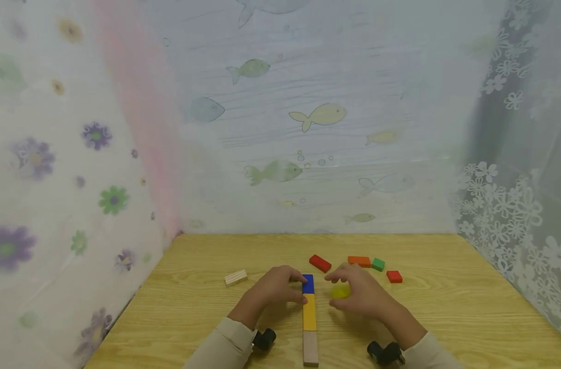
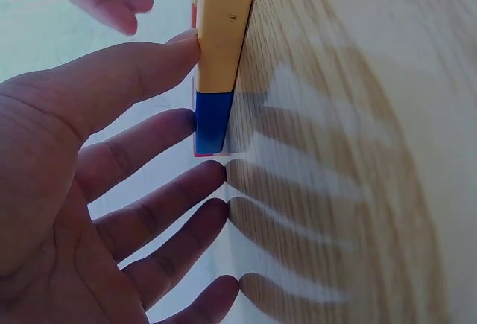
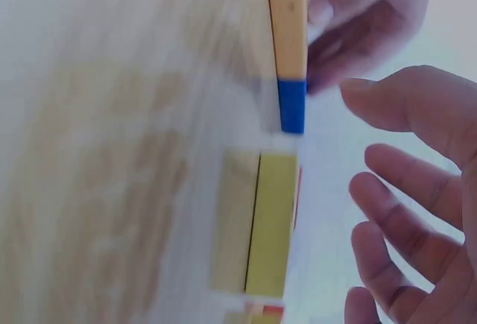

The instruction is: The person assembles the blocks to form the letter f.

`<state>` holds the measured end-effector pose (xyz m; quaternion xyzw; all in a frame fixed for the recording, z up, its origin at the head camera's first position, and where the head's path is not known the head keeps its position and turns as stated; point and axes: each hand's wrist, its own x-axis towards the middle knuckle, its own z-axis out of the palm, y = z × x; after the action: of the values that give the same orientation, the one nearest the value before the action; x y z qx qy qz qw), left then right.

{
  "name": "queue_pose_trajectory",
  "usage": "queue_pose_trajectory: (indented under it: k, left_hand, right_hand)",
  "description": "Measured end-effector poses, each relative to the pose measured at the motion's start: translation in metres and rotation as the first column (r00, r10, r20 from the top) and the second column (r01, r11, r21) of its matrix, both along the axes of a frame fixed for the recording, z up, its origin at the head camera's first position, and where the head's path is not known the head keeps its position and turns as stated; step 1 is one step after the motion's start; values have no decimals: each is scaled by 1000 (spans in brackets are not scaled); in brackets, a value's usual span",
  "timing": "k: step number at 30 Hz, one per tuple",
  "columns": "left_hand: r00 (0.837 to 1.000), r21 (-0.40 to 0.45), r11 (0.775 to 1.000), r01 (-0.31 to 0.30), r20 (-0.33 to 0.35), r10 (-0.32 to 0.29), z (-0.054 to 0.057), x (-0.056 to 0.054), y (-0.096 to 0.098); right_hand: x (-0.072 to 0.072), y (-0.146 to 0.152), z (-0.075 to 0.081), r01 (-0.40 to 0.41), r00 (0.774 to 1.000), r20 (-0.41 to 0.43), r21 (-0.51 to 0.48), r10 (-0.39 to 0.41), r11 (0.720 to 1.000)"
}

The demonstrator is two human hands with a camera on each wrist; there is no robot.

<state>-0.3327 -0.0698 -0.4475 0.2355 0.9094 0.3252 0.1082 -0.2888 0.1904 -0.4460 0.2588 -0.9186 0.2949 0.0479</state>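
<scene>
A row of blocks runs lengthwise on the table: a blue block (image 1: 309, 283) at the far end, an orange-yellow block (image 1: 309, 312) in the middle and a plain brownish block (image 1: 310, 348) nearest me. My left hand (image 1: 277, 286) is at the row's left side; its thumb touches the orange-yellow block and its index finger touches the blue one. The other fingertips reach the tabletop. To the right of the row, my right hand (image 1: 361, 293) hovers with spread fingers around a yellow block (image 3: 272, 227), apart from it in the right wrist view.
Beyond the hands lie a red block (image 1: 320, 263), an orange block (image 1: 359, 261), a green block (image 1: 378, 264) and a smaller red block (image 1: 394, 277). A bare wooden block (image 1: 236, 278) lies to the left. Patterned curtains (image 1: 317, 205) enclose the wooden table (image 1: 183, 318).
</scene>
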Motion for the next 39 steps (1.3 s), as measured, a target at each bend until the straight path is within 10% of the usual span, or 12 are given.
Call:
queue_pose_trajectory:
  k: [39]
  left_hand:
    - [1000,-1,1000,-7,13,7,1,1,-1]
  right_hand:
    - [-16,27,-12,40,998,52,44,-42,998]
